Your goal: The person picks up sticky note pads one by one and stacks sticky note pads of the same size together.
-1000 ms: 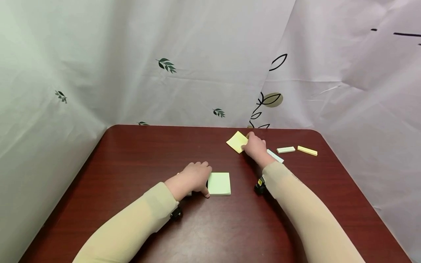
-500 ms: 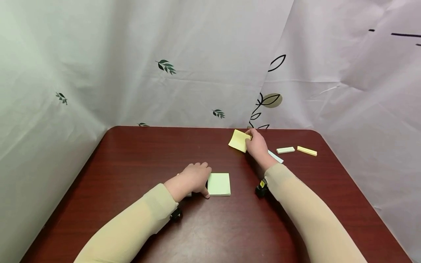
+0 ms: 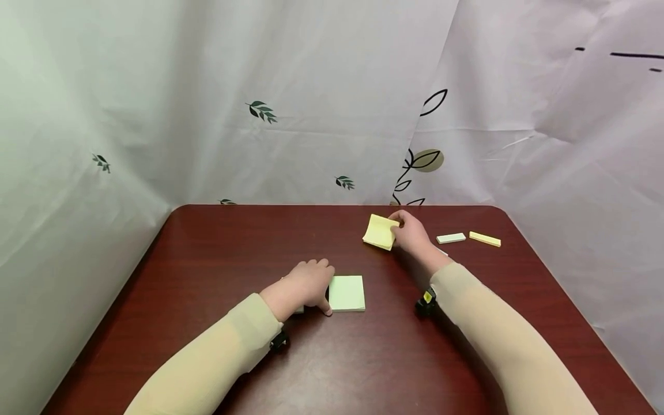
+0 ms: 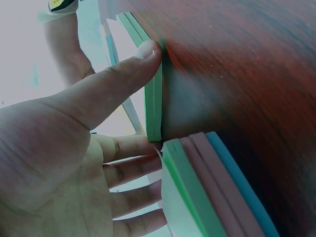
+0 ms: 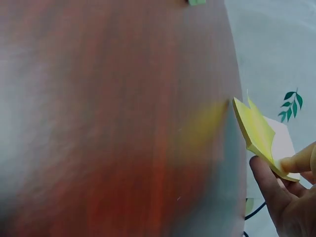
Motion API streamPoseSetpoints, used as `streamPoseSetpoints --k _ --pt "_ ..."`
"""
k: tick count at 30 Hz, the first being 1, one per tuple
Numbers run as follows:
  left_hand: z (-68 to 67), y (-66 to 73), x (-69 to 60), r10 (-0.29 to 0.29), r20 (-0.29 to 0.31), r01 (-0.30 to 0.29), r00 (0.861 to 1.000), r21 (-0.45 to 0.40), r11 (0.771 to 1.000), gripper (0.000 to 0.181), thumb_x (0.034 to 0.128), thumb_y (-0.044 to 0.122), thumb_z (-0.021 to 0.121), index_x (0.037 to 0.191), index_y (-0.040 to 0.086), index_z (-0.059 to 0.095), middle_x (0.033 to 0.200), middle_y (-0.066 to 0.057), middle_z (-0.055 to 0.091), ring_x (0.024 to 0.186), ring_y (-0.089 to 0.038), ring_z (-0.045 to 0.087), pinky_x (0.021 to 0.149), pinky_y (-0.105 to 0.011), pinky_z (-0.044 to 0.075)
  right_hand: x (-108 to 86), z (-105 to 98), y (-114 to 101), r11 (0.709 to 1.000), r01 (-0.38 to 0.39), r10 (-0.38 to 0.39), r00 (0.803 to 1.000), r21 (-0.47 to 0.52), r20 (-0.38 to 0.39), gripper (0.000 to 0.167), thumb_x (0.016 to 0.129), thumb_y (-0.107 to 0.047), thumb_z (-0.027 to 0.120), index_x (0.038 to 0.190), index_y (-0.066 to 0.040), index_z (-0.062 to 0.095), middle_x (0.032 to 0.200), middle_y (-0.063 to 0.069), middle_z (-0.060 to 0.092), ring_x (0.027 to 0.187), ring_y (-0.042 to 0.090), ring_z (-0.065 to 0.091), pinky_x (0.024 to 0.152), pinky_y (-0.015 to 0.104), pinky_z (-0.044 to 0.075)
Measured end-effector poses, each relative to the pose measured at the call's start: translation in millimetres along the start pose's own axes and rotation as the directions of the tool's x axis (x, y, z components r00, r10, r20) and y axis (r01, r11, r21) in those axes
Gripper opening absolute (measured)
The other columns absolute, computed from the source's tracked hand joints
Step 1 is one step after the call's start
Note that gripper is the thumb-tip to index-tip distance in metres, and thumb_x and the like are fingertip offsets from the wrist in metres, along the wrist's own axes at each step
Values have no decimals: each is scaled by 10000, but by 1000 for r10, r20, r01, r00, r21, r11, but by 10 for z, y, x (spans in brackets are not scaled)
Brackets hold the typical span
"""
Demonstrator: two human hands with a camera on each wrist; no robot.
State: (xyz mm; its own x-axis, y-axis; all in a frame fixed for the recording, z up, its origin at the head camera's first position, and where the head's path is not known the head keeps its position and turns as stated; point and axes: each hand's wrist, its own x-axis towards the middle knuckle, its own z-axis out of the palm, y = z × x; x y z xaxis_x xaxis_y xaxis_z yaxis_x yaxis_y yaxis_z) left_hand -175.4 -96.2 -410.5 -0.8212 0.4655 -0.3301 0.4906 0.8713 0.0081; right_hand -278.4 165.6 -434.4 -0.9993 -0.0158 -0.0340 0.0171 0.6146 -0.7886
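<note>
My right hand (image 3: 415,237) pinches a yellow sticky note pad (image 3: 380,232) by its right edge, near the back of the table. In the right wrist view the yellow pad is tilted above the tabletop, its top sheet (image 5: 261,129) bent up. My left hand (image 3: 308,282) lies beside a pale green sticky note pad (image 3: 347,294), fingers extended. In the left wrist view its thumb touches one corner of the green pad (image 4: 154,108). The other fingers reach past the pad's far corner, beside a stack of green, pink and blue pads (image 4: 207,182), mostly hidden in the head view.
A pale strip-shaped pad (image 3: 451,238) and a narrow yellow pad (image 3: 485,238) lie at the back right of the dark red table (image 3: 233,236). Another pale strip (image 3: 442,252) is mostly behind my right wrist. White patterned curtains (image 3: 321,104) surround the table.
My right hand has turned the yellow pad and brought it slightly rightward and nearer. The pale strip is now more covered by the right wrist. My left hand keeps its place.
</note>
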Motion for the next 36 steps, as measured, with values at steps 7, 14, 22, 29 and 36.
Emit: streamPoseSetpoints --k 7,14,22,29,36 --pt "30 -5 5 -3 8 3 1000 2 1000 775 685 566 856 1255 119 579 1173 -57 535 1078 -270 538 948 -432 444 -153 -31 91 999 -34 33 996 3 89 245 1013 -74 479 1245 -54 555 1141 201 534 937 311 621 627 343 580" --pt "32 1 0 3 0 -3 1000 -11 1000 779 670 562 867 1240 112 585 1157 -56 539 1070 -276 541 940 -430 445 -336 -87 170 998 -49 43 986 36 160 238 1006 -48 499 1236 -27 555 1097 204 523 857 281 634 608 356 584" --pt "21 -5 10 0 1 0 1000 -12 1000 794 672 557 868 1263 114 577 1170 -57 534 1076 -275 537 948 -433 440 -546 -101 265 995 -37 10 959 89 283 241 1006 -25 504 1241 14 543 1052 194 565 834 240 639 601 387 584" --pt "10 -6 20 3 3 -3 1000 -11 1000 797 669 559 869 1263 114 579 1173 -56 534 1083 -276 534 950 -432 442 -711 -101 323 998 -1 -20 936 60 353 223 995 -18 513 1210 18 558 988 153 606 749 203 642 567 386 574" --pt "18 -13 36 7 4 -7 1000 5 1000 812 671 571 862 1277 112 574 1206 -71 537 1115 -291 539 963 -441 438 -853 -76 294 998 62 -58 933 -1 356 180 939 -18 612 1119 -14 601 867 107 598 676 193 602 552 360 547"
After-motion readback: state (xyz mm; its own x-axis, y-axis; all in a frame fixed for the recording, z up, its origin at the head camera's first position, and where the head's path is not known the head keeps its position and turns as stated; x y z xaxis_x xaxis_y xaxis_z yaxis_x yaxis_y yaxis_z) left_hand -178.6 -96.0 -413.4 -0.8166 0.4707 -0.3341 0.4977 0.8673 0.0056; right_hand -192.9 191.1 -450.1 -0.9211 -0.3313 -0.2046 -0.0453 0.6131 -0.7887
